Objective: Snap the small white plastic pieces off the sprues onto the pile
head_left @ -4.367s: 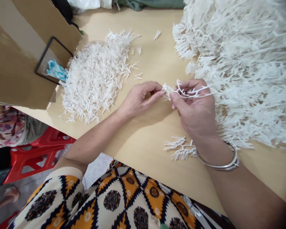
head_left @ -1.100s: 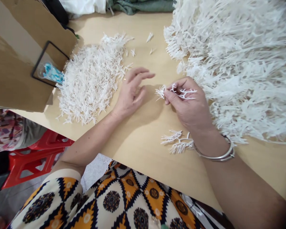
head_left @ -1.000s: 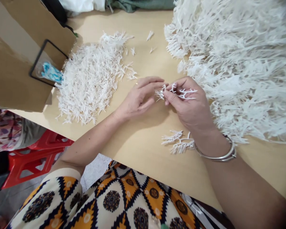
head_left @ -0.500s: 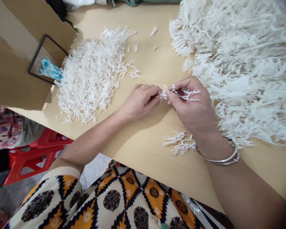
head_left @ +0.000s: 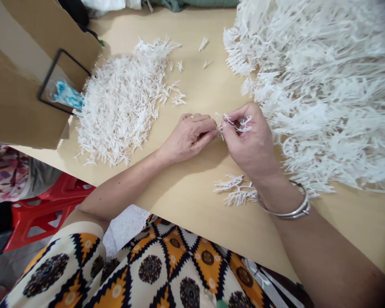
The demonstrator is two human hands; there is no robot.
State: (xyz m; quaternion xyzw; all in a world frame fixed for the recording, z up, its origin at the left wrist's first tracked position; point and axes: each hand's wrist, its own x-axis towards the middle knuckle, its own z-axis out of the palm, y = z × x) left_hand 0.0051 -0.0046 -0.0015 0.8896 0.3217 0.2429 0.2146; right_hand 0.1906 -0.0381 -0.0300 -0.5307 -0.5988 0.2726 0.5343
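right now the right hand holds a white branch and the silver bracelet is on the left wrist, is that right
Not quite: the silver bracelet is on the right wrist, not the left, as the head view shows. The right hand does hold a white branch.

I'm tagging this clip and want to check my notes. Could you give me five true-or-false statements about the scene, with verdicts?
1. The right hand holds a white branched piece. True.
2. The left hand wears a ring. True.
3. The bracelet is on the left wrist. False: it is on the right.
4. The larger white pile lies left of both hands. False: it lies to their right.
5. The cardboard box is at the picture's left. True.
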